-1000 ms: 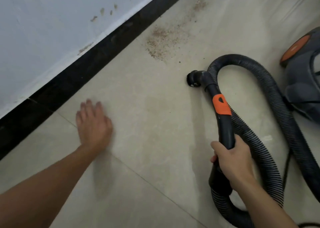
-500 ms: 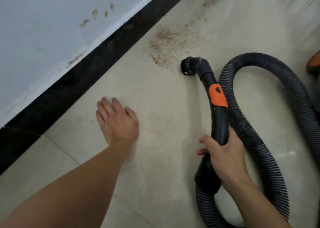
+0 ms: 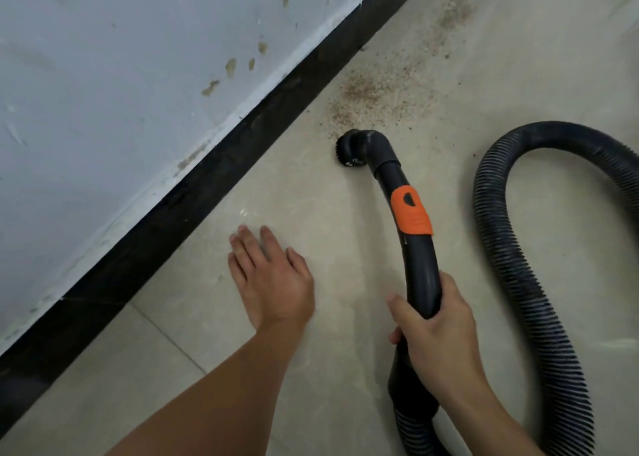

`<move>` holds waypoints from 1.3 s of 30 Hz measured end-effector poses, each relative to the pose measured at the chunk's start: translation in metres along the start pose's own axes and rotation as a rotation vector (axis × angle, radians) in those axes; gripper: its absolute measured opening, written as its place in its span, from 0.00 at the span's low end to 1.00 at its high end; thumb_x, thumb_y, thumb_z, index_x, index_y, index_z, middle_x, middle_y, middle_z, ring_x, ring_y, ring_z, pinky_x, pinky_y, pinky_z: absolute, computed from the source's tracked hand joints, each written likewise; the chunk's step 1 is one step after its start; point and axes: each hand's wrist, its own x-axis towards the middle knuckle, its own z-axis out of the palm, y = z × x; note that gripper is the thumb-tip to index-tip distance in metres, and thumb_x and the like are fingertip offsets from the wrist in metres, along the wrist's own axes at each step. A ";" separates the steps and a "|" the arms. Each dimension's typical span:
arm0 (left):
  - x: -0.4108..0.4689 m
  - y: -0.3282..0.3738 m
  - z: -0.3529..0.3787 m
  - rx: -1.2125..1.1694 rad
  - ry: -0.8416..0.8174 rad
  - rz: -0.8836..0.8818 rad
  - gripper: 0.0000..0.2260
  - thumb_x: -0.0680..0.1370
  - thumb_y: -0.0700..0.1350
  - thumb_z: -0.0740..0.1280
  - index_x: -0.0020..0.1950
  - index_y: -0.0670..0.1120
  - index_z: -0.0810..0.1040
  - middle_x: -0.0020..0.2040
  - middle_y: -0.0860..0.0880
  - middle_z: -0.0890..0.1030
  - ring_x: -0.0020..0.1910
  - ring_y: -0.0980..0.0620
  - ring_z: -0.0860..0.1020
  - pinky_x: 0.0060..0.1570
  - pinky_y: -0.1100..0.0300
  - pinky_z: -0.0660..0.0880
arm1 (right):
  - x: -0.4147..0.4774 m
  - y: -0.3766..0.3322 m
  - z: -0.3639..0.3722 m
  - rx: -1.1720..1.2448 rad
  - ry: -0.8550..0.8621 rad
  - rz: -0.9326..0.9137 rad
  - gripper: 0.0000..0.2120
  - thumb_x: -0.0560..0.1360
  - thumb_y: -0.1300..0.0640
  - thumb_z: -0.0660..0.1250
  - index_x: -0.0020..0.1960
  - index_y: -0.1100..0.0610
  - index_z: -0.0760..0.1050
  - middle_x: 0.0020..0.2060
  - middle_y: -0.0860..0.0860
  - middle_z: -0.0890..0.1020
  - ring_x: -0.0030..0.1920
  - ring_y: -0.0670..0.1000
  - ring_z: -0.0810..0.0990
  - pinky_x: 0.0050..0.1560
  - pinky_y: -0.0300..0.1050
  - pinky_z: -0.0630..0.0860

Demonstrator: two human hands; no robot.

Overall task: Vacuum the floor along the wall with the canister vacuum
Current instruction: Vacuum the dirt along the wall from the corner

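Note:
My right hand [image 3: 437, 334] grips the black curved handle [image 3: 420, 265] of the vacuum hose, just below its orange band [image 3: 411, 215]. The round brush nozzle [image 3: 349, 147] at the handle's tip sits on the beige tile floor, at the near edge of a patch of brown grit [image 3: 373, 96]. The grit trails away along the black skirting [image 3: 214, 175] under the white wall [image 3: 121, 75]. My left hand [image 3: 269, 275] rests flat on the floor with straight fingers, left of the handle and near the skirting. The canister itself is out of view.
The ribbed black hose [image 3: 501, 234] loops across the floor on the right and runs back down under my right arm. The wall carries brown stains [image 3: 231, 66] above the skirting. A tile joint [image 3: 162, 334] crosses the floor at lower left.
The nozzle has moved forward up to the edge of the grit patch. My left hand has slid forward along the floor with it. The canister has dropped out of view on the right.

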 end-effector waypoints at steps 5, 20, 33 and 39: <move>0.001 -0.002 0.002 0.007 -0.019 -0.004 0.25 0.80 0.50 0.53 0.76 0.40 0.62 0.76 0.35 0.59 0.76 0.38 0.55 0.74 0.45 0.51 | 0.029 -0.019 0.010 0.012 0.055 -0.026 0.11 0.73 0.57 0.71 0.45 0.47 0.69 0.30 0.51 0.78 0.24 0.49 0.81 0.28 0.44 0.74; 0.001 -0.001 0.002 -0.004 -0.052 -0.006 0.26 0.80 0.50 0.53 0.76 0.41 0.60 0.77 0.36 0.57 0.77 0.39 0.53 0.75 0.45 0.49 | 0.053 -0.045 0.041 -0.011 0.005 -0.023 0.10 0.72 0.56 0.70 0.49 0.50 0.70 0.34 0.50 0.78 0.25 0.50 0.81 0.35 0.53 0.82; 0.002 -0.004 -0.002 0.000 -0.071 -0.005 0.26 0.81 0.50 0.53 0.76 0.40 0.60 0.77 0.36 0.57 0.77 0.38 0.53 0.74 0.45 0.50 | 0.038 -0.058 -0.003 -0.301 -0.199 -0.061 0.12 0.69 0.57 0.70 0.44 0.46 0.68 0.33 0.52 0.79 0.28 0.54 0.82 0.30 0.49 0.78; 0.002 -0.002 -0.004 -0.027 -0.037 0.004 0.28 0.78 0.51 0.50 0.75 0.38 0.63 0.76 0.34 0.59 0.76 0.37 0.55 0.74 0.43 0.51 | -0.033 0.010 -0.087 -0.427 0.039 0.152 0.17 0.66 0.55 0.74 0.48 0.41 0.71 0.26 0.51 0.80 0.29 0.52 0.81 0.36 0.52 0.78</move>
